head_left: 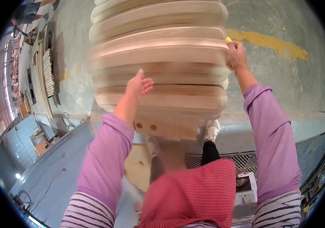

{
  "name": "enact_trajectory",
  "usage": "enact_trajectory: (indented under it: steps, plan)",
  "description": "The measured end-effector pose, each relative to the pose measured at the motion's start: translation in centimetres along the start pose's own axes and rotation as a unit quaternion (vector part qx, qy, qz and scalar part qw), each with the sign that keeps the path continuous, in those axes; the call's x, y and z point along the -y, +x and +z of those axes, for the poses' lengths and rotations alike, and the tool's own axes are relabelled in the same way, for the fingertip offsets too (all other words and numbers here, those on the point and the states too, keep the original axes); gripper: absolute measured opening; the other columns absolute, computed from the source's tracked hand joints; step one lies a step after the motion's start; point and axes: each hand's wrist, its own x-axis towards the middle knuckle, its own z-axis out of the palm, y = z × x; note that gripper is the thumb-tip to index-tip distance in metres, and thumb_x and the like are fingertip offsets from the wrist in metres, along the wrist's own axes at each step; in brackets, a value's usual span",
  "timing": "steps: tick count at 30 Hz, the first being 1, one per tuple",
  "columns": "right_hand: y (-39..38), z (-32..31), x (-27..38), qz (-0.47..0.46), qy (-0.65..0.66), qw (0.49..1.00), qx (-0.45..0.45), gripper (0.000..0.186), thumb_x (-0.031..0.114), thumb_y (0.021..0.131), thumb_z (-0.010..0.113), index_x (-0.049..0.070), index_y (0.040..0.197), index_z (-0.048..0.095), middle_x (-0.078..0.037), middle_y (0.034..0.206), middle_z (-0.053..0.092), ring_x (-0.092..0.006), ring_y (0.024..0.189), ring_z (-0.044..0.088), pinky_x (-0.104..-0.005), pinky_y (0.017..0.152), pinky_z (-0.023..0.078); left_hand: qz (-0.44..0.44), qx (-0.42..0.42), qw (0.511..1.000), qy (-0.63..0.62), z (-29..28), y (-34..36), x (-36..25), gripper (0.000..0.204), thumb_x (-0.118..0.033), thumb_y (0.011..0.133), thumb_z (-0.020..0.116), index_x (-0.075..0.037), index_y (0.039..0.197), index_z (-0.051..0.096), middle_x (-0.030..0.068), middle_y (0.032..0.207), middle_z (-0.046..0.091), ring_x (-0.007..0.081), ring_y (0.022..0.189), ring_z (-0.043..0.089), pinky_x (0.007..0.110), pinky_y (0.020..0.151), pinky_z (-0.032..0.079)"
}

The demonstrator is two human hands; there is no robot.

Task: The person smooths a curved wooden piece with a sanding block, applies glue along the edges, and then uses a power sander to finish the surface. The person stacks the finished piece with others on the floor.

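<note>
Rounded-end pale wooden boards (162, 98) lie in a row of long strips in front of me, several of them smeared by motion. My right hand (237, 56) is at the right end of a blurred wooden board (170, 55), its fingers curled against that end. A yellow cover (228, 39) sits on one fingertip. My left hand (139, 84) is over the middle of the boards, fingers stretched and a little apart, holding nothing. Whether it touches the wood below cannot be told.
A flat wooden piece with two round holes (146, 125) lies under the nearest boards, by my shoes (211, 131). Grey-blue sheet surface (56, 171) is at lower left. Stacked wood strips (48, 72) stand at far left. Metal grating (242, 161) lies near my right leg.
</note>
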Motion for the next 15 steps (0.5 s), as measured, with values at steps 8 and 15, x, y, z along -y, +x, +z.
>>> enact_trajectory:
  steps: [8,15]
  plan:
    - [-1.3,-0.4,1.0,0.108,0.239,0.964,0.052,0.052,0.03,0.088,0.056,-0.005,0.125,0.046,-0.024,0.122,0.051,-0.0331,0.113,0.051,-0.0384,0.097,0.04,-0.037,0.085,0.995,0.041,-3.4,-9.4,11.9,0.034,-0.035,0.096,0.049,-0.007,0.116,0.046,0.0109,0.098,0.061,0.0204,0.085,0.062,0.035,0.075,0.053]
    - [-26.2,-6.9,-11.0,0.083,-0.039,0.993,0.069,0.044,0.026,0.091,0.052,-0.001,0.125,0.049,-0.029,0.113,0.056,-0.046,0.108,0.051,-0.0477,0.092,0.042,0.01,0.167,0.818,0.55,-22.7,-30.6,28.0,0.053,-0.037,0.092,0.051,0.0,0.13,0.048,0.0221,0.123,0.057,0.0321,0.119,0.053,0.038,0.098,0.041]
